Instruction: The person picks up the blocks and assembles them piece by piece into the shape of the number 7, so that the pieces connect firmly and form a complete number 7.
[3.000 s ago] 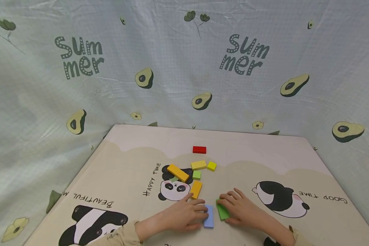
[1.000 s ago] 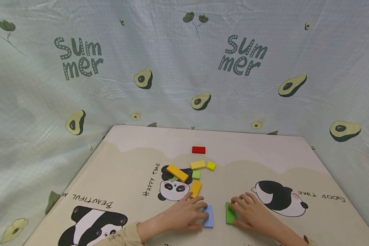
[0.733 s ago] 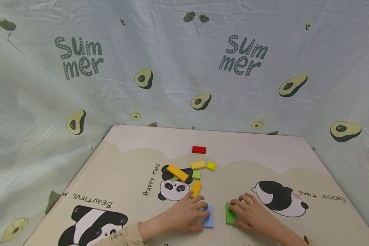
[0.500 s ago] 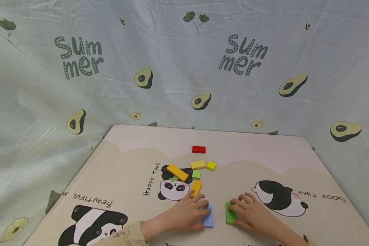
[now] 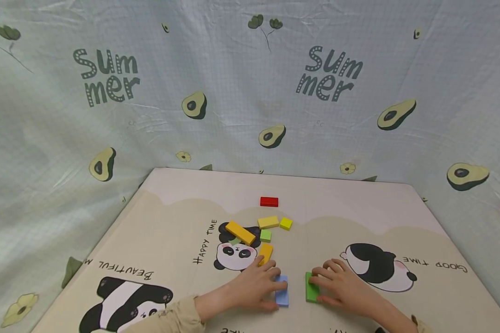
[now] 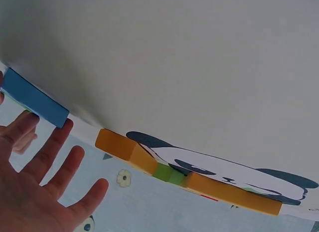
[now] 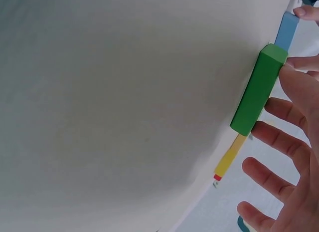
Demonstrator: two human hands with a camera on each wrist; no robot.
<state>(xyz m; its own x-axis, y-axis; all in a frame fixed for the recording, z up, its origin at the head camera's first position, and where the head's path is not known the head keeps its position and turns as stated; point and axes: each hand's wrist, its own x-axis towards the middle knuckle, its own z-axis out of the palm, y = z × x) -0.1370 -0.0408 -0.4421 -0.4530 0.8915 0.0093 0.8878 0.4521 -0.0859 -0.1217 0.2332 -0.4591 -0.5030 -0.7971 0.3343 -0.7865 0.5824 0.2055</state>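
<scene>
A flat blue block [image 5: 282, 299] lies lengthwise on the printed mat in the head view. My left hand [image 5: 256, 286] is on it from the left, one fingertip across its top. In the left wrist view the thumb, cut by the frame edge, is at one end of the blue block [image 6: 36, 98] and a fingertip meets the other; the last two fingers are spread. A short gap to the right, my right hand [image 5: 342, 286] holds a green block [image 5: 311, 296]. Seen from the right wrist, thumb and two fingertips touch this green block [image 7: 255, 92].
Beyond my left hand lie an orange block [image 5: 265, 253], a longer orange block [image 5: 240, 232], a small light green block [image 5: 265, 236], a pale yellow block [image 5: 268, 222] and a small yellow block [image 5: 286, 224]. Farthest back sits a red block [image 5: 269, 201], before a hanging sheet [image 5: 233, 69].
Since three seconds ago, my right hand has moved right with the green block, which now stands straighter and farther from the blue one. My left hand has crept slightly right over the blue block.
</scene>
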